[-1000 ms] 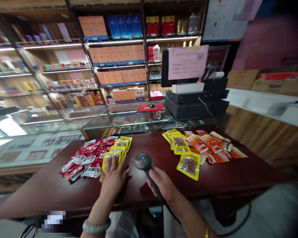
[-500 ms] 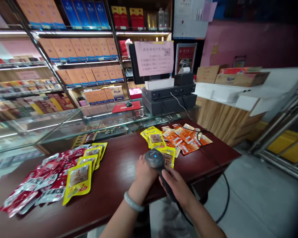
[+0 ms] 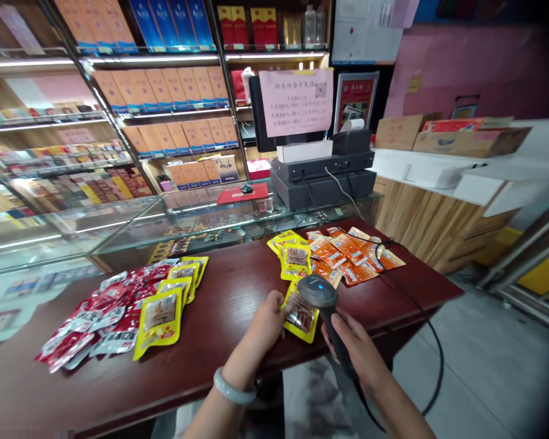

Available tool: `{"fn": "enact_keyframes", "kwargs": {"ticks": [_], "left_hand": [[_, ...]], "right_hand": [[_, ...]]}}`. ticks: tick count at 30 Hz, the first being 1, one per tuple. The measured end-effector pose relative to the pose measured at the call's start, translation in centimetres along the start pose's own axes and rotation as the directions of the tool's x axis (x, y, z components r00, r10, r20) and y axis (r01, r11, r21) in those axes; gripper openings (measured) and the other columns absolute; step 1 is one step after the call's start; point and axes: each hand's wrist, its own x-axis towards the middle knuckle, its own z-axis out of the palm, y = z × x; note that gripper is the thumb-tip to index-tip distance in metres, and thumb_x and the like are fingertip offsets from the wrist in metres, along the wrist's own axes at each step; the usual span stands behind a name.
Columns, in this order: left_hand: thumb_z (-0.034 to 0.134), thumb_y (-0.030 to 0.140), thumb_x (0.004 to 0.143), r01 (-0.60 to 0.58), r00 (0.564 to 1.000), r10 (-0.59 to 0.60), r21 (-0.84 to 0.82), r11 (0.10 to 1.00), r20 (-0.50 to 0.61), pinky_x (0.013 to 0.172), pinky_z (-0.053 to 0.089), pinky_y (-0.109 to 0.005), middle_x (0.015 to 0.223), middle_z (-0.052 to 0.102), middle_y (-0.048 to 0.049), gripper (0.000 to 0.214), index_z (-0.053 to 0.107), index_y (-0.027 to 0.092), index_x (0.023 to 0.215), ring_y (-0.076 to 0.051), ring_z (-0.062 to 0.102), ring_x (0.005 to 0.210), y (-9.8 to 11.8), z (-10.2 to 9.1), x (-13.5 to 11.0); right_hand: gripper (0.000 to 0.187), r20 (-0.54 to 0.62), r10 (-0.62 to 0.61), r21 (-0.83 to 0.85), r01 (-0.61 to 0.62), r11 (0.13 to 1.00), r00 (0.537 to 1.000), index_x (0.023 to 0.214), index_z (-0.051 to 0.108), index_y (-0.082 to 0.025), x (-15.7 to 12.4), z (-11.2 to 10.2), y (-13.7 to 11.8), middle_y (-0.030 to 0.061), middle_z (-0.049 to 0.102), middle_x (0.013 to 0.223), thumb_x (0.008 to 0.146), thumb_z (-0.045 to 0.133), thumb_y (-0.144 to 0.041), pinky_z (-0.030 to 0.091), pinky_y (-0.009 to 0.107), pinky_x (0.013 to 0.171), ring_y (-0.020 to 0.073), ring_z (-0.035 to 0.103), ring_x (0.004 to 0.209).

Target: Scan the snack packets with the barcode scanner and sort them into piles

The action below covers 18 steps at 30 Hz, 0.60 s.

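Observation:
My right hand (image 3: 354, 347) is wrapped around the handle of a black barcode scanner (image 3: 318, 291), whose blue light is lit. Under the scanner head lies a yellow snack packet (image 3: 302, 320) with a clear window, partly covered by it. The fingers of my left hand (image 3: 266, 317) pinch this packet's left edge. Just beyond are more yellow packets (image 3: 296, 259) and a spread of orange packets (image 3: 348, 253). To the left, a row of yellow packets (image 3: 160, 320) overlaps a heap of red and silver packets (image 3: 114, 311).
All the packets rest on a dark red-brown table (image 3: 229, 299). Behind it are a glass counter (image 3: 192, 216) and a black cash register (image 3: 324, 186) with a pink notice (image 3: 297, 102). The scanner's cable (image 3: 432, 323) loops over the right edge. Shelves of boxes (image 3: 165, 88) line the back.
My left hand has drawn the yellow packet nearer to me, away from the yellow pile. The scanner has shifted right, off my left hand and over the packet. The view has swung slightly left.

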Motion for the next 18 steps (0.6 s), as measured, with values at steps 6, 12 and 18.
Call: {"fn": "enact_keyframes", "kwargs": {"ticks": [6,12,18], "left_hand": [[0.062,0.045,0.083,0.023,0.986,-0.121,-0.628,0.778,-0.114,0.049,0.05,-0.021,0.085,0.066,-0.0006,0.044,0.046,0.023,0.118,-0.013,0.064,0.064,-2.7,-4.1,-3.0],[0.071,0.028,0.079,-0.128,0.956,-0.166,-0.85,0.511,-0.244,0.073,0.059,-0.028,0.12,0.066,-0.0096,0.055,0.052,0.023,0.13,-0.017,0.07,0.089,-4.6,-9.4,-6.0],[0.076,0.025,0.071,-0.207,0.895,-0.251,-0.842,0.499,-0.369,0.064,0.056,-0.022,0.113,0.07,-0.0099,0.059,0.058,0.021,0.127,-0.016,0.07,0.082,-7.9,-12.5,-7.6]], "right_hand": [[0.055,0.114,0.044,-0.074,-0.035,0.997,0.993,0.104,0.066,-0.021,-0.9,2.8,1.3,0.0018,0.064,0.068,0.07,0.075,-0.064,0.037,0.021,0.045,0.012,0.053,0.052],[0.054,0.372,0.121,-0.198,-0.049,0.979,0.92,0.102,0.065,-0.018,-2.1,8.4,2.7,-0.0004,0.06,0.066,0.075,0.072,-0.063,0.034,0.018,0.046,0.0084,0.047,0.052],[0.048,0.511,0.177,-0.253,-0.05,0.966,0.841,0.094,0.064,-0.019,-2.0,13.1,5.1,-0.0032,0.051,0.062,0.078,0.067,-0.064,0.029,0.016,0.044,0.0065,0.04,0.051]]}}
